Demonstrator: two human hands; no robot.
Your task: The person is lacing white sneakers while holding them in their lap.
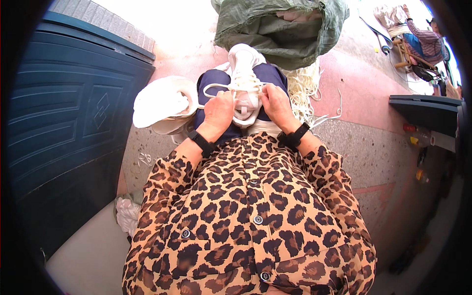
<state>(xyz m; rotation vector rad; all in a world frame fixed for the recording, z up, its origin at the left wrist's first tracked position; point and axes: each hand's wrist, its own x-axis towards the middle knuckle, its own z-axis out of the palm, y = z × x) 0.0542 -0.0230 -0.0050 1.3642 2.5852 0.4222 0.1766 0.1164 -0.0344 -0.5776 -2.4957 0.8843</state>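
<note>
A white sneaker [242,60] rests across my lap, its toe pointing away and its heel opening nearest me. My left hand [220,112] is closed in a pinch at the left side of the shoe's collar, with a cream shoelace [213,87] looping out above it. On the opposite side, my right hand [278,104] pinches the lace beside the upper eyelets; its fingertips partly cover that end. Lacing crosses the middle of the shoe, and the tongue shows between my hands.
Left of my knees is a white cloth bag [157,104]. A heap of cream laces [301,93] lies to the right, under a large green woven sack [278,34]. A dark blue panelled door [83,108] stands at left. Another person [430,42] sits at far right.
</note>
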